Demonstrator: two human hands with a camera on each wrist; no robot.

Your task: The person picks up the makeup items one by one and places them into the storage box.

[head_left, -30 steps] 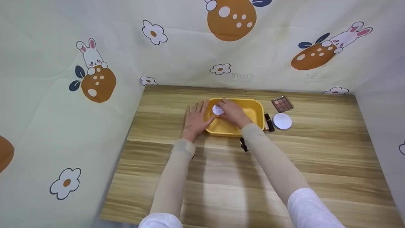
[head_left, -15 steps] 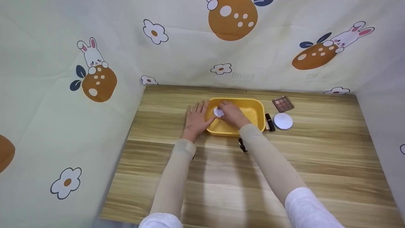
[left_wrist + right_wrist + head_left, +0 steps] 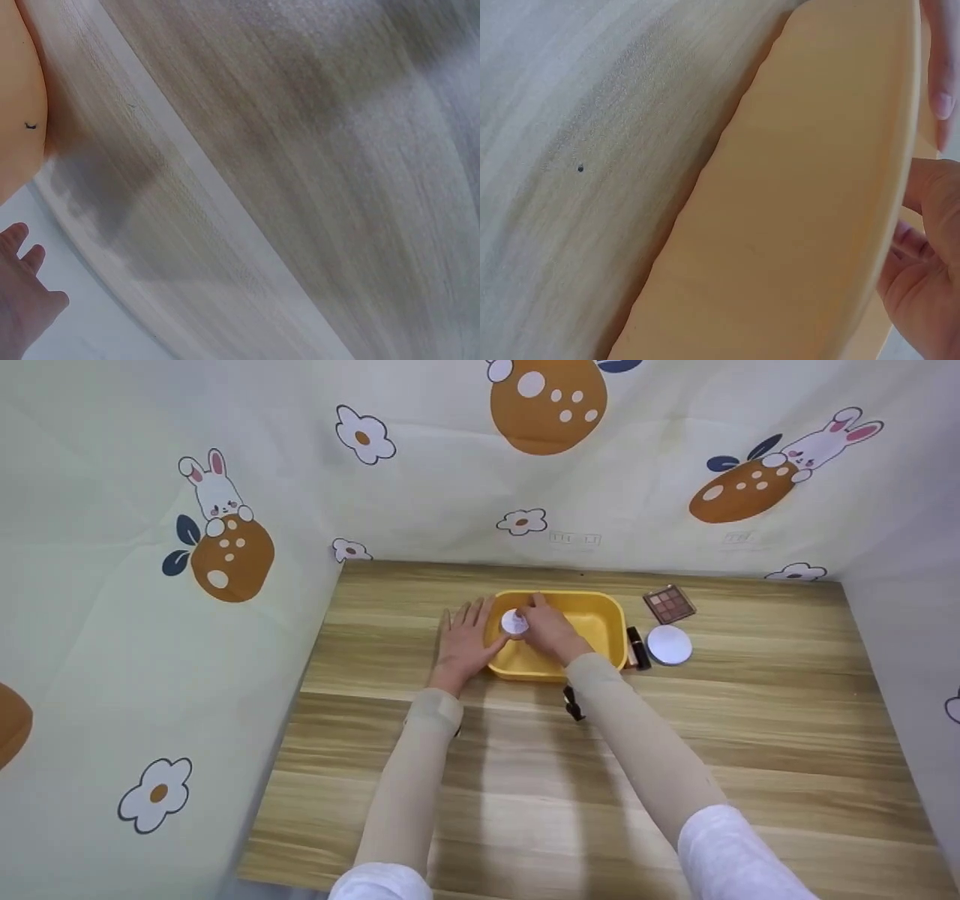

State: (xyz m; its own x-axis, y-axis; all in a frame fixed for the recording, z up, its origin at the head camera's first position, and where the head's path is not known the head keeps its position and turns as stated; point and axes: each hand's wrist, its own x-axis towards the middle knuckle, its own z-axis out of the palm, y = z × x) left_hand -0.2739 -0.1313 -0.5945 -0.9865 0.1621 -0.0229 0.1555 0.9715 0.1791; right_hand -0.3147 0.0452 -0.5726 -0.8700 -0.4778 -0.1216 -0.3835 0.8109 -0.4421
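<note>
A yellow tray (image 3: pixel 600 673) stands on the wooden table, its outer wall (image 3: pixel 780 180) large in the right wrist view. My left hand (image 3: pixel 463 647) lies at the tray's left end with fingers straight and spread, its thumb reaching over the rim near a small round white disc (image 3: pixel 513 622). Inside the tray, my right hand (image 3: pixel 551 630) pinches the disc at its right side, one finger pointing to the far wall. The disc's exact kind is too small to tell. In the right wrist view the rim partly hides the right hand (image 3: pixel 930 255).
Right of the tray lie a black lipstick tube (image 3: pixel 638 648), a round white compact (image 3: pixel 669 645) and an eyeshadow palette (image 3: pixel 670 604). A small black item (image 3: pixel 574 703) pokes out beside the right forearm. A patterned cloth (image 3: pixel 450 472) hangs behind the table.
The right hand and white disc have shifted slightly within the tray. One right finger, curled in half a second ago, now stretches toward the far wall. The left hand has stayed put.
</note>
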